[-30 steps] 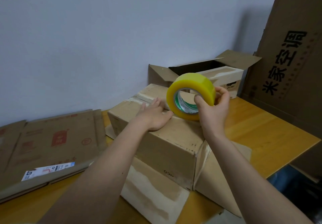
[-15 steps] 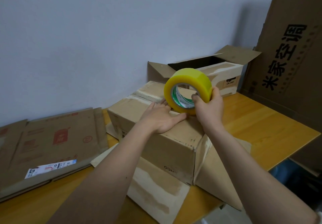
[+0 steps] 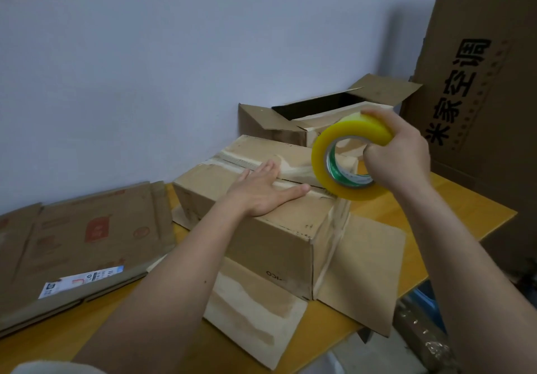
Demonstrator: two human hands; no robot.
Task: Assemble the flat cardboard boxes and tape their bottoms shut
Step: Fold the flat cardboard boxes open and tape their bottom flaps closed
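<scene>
Your left hand (image 3: 263, 189) lies flat, fingers straight, on top of the upturned cardboard box (image 3: 276, 228), pressing along its centre seam. Just right of it, your right hand (image 3: 399, 158) grips the yellow tape roll (image 3: 348, 155), thumb through the core, its lower rim touching the box's top right edge. Beyond your right hand stands an open box (image 3: 313, 117). Left of your left hand, flattened boxes (image 3: 84, 237) lie on the wooden surface (image 3: 453, 210).
</scene>
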